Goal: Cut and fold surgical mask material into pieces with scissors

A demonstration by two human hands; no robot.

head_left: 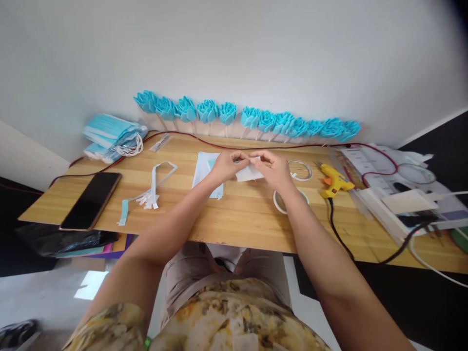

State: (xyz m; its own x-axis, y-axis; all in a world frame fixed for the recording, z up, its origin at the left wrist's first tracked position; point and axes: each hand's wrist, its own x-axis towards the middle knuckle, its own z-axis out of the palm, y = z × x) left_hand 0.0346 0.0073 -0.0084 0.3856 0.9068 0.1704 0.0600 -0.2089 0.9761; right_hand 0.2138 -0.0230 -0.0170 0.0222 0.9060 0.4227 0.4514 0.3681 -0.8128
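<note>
Near the middle of the table, my left hand (229, 166) and my right hand (273, 169) meet fingertip to fingertip. Both are closed in a pinch at the upper edge of a small white fabric sheet (245, 174), which hangs below the fingers. Under and beside my left hand lie flat light-blue and white mask pieces (202, 170). Close to my right hand and forearm are a roll of tape (280, 202), partly covered by the arm, and a thin ring of tape (306, 170).
Blue fabric flowers (207, 112) on sticks lean along the wall. Stacked face masks (109, 134), a phone (91, 201) and cut strips (149, 197) lie left. On the right are a yellow glue gun (335, 180), a power strip (383, 214) and cables. A red-black wire (219, 145) crosses the back.
</note>
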